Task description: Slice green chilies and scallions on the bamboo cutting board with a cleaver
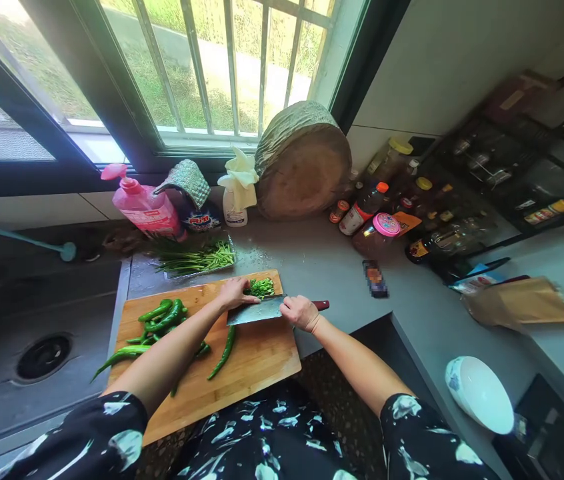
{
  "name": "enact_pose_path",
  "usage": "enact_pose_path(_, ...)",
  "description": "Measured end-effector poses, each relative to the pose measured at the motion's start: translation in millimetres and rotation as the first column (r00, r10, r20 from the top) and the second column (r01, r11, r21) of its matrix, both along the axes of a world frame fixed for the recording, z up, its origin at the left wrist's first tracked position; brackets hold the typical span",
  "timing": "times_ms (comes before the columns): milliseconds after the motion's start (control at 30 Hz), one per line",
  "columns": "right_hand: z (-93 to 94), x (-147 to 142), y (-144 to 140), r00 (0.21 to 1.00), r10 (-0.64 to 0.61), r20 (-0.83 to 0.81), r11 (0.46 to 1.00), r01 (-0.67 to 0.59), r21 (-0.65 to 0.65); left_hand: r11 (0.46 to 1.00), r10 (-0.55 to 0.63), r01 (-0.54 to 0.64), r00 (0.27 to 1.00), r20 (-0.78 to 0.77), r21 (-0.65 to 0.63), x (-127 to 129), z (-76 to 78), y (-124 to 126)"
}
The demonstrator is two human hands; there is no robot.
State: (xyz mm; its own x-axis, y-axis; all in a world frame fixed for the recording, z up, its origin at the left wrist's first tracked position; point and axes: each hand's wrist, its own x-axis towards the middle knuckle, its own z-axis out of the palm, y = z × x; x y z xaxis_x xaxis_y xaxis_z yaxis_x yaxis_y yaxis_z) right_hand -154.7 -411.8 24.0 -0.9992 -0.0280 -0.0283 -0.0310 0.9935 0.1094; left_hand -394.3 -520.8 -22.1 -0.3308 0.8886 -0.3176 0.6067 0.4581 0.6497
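Wooden board [257,363]: chopped greens [262,287] near its far right corner, just beyond the knife [257,312]. Looks like gathering cut bits; next move calls for fingers clear of the sharp edge. My right hand [299,312] is closed round the handle [321,305]. Left hand [236,293] curled at greens and blade; can't tell if it's gripping. Whole peppers [162,317] toward left edge.

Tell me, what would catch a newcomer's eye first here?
Probably the broad cleaver in the right hand, over the cutting board, with the left hand close by its blade. Green peppers lie heaped on the board's left side. Behind, a big round wood block stands on edge by the window.
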Motion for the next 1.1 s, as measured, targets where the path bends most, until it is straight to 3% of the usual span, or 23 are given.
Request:
enact_pose_path(100, 2.0, 0.0, 0.6, 1.0, 0.004, 0.024, 1.0, -0.003, -0.016, 0.999, 0.034, -0.037, 0.979, -0.199, -0.011, 2.7, -1.7, 0.0)
enact_pose_path(167, 3.6, -0.6, 0.8, 0.999, 0.003, 0.038, 1.0, -0.002, -0.013, 0.999, 0.035, -0.039, 0.976, -0.217, -0.013, 5.6, -0.6, 1.3)
enact_pose_path(333, 6.0, -4.5, 1.4, 0.999, 0.033, 0.038, 0.999, -0.032, -0.021, 0.995, -0.074, 0.087, 0.968, -0.239, 0.045, 14.8, 8.4, 3.5)
enact_pose_path(467, 5.3, -5.5, 2.3, 0.998, 0.05, 0.039, 0.999, -0.05, -0.005, 0.999, -0.018, 0.026, 0.951, -0.309, 0.023, 11.5, 8.7, 2.8)
enact_pose_path(700, 6.1, -3.5, 4.4, 0.997, 0.036, 0.062, 0.999, -0.036, -0.003, 0.998, -0.056, 0.063, 0.975, -0.214, 0.025, 7.4, -2.7, -1.2)
enact_pose_path(833, 6.3, 1.2, 7.7, 0.999, 0.021, 0.035, 0.999, -0.019, -0.033, 0.999, 0.037, -0.032, 0.966, -0.256, 0.025, 2.9, -7.0, -2.7)
enact_pose_path(933, 5.4, 11.7, 12.9, 0.999, 0.004, 0.034, 0.999, -0.002, -0.047, 0.999, 0.035, -0.034, 0.991, -0.133, 0.013, -3.5, -8.0, -3.9)
enact_pose_path(1000, 5.4, 20.3, 17.9, 0.997, -0.072, 0.036, 0.996, 0.074, -0.055, 0.999, 0.033, -0.033, 0.999, -0.018, -0.002, -6.7, -7.3, -7.0)
enact_pose_path(1100, 7.3, 26.9, 26.3, 0.952, -0.305, 0.03, 0.949, 0.306, -0.071, 0.996, 0.086, -0.088, 0.992, 0.095, 0.018, -6.9, -4.8, -14.8)
